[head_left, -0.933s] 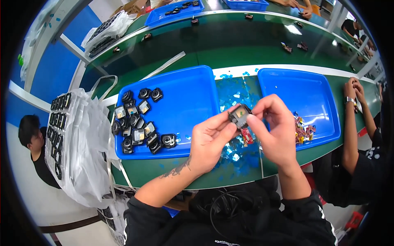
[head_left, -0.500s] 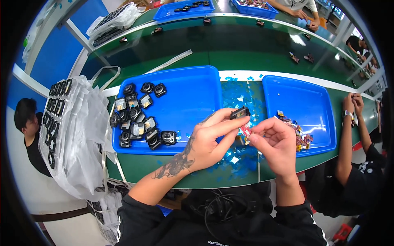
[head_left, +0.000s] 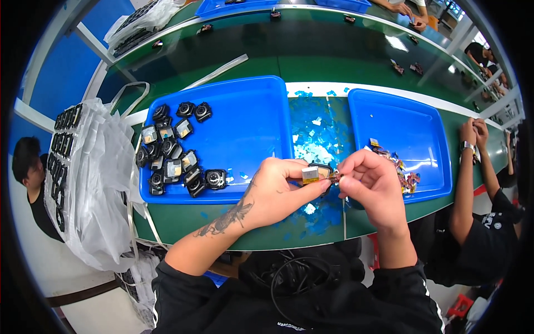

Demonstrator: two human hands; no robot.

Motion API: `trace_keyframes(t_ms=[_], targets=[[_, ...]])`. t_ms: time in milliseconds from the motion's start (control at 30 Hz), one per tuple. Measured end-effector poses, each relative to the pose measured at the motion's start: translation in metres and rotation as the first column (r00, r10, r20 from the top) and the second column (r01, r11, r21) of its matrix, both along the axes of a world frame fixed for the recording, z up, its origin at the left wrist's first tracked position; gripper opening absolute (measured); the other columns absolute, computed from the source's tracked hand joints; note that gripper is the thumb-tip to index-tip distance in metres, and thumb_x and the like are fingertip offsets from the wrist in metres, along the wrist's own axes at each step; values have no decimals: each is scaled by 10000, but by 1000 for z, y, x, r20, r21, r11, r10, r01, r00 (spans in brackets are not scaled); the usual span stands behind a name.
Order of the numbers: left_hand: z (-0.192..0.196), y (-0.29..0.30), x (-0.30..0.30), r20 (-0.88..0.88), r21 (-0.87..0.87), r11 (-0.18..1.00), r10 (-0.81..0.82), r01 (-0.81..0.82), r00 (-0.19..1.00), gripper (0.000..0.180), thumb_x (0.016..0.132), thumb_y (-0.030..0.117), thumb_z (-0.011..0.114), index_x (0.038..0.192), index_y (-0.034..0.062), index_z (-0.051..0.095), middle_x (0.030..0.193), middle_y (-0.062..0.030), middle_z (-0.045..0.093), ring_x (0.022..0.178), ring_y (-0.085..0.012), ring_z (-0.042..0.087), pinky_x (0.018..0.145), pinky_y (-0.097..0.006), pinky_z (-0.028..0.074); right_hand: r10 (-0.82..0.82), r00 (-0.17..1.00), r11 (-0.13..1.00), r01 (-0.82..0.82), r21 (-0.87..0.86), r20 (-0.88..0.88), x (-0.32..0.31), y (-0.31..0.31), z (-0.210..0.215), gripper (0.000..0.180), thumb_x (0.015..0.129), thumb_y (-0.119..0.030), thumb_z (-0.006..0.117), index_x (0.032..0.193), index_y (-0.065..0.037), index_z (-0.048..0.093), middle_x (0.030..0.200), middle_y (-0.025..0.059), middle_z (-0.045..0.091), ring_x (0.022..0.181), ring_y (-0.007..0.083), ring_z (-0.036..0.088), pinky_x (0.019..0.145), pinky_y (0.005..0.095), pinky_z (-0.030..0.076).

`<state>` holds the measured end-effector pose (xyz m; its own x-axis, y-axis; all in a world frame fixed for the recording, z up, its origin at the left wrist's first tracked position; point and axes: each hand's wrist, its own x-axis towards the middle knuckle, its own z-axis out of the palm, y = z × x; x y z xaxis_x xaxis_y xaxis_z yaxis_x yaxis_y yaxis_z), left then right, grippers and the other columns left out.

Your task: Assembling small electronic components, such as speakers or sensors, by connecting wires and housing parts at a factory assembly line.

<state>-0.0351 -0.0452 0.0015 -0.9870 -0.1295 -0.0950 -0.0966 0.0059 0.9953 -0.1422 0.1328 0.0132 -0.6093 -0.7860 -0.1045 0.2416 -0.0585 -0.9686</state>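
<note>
My left hand (head_left: 275, 195) is closed around a black watch case (head_left: 325, 168), with the open side facing up. A small silver battery (head_left: 310, 175) with a yellow edge shows beside the left thumb, at the case. My right hand (head_left: 371, 186) pinches a small reddish part (head_left: 335, 177) at the right edge of the case; the fingertips hide most of it. To the left, a wide blue tray (head_left: 253, 111) holds several similar black watch cases (head_left: 173, 168). The smaller blue tray (head_left: 400, 117) on the right holds a heap of small circuit parts with batteries (head_left: 409, 181), partly behind my right hand.
Blue film scraps (head_left: 314, 150) litter the green tabletop (head_left: 267, 236) between the trays. A dark green conveyor belt (head_left: 311, 47) runs beyond, carrying scattered small assemblies. Trays wrapped in clear plastic (head_left: 92, 183) stand at the left. A co-worker's arms (head_left: 464, 167) are at the right.
My left hand has turned the watch case so its inside faces up. The silver battery now shows at the case, and my right fingertips have come up against its edge.
</note>
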Motion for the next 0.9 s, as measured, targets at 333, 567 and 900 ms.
trace_keyframes(t_ms=[333, 567, 900], targets=[[-14, 8, -2, -131, 298, 953, 94, -51, 987, 345, 913, -40, 587, 1257, -48, 578, 1238, -135, 598, 1104, -169, 597, 944, -281, 512, -353, 824, 932, 348, -96, -444, 21, -18, -24, 294, 811, 50, 714, 1034, 0, 529, 919, 36, 588, 798, 65, 601, 659, 182, 488], [-13, 14, -2, -143, 338, 934, 174, -117, 974, 362, 916, -41, 580, 1277, -14, 579, 1202, -125, 633, 1069, -152, 620, 888, -263, 534, -352, 804, 929, 361, -76, -479, 21, -19, -28, 311, 806, 60, 710, 1042, -6, 518, 955, 35, 564, 792, 60, 577, 650, 184, 491], [-15, 13, -5, -149, 363, 919, 222, -155, 964, 462, 903, -63, 579, 1353, -24, 486, 1180, -153, 627, 1029, -175, 645, 846, -284, 565, -290, 802, 933, 358, 31, -522, 27, -28, -26, 367, 813, 54, 688, 1134, -9, 522, 950, 51, 568, 808, 76, 582, 631, 193, 517]])
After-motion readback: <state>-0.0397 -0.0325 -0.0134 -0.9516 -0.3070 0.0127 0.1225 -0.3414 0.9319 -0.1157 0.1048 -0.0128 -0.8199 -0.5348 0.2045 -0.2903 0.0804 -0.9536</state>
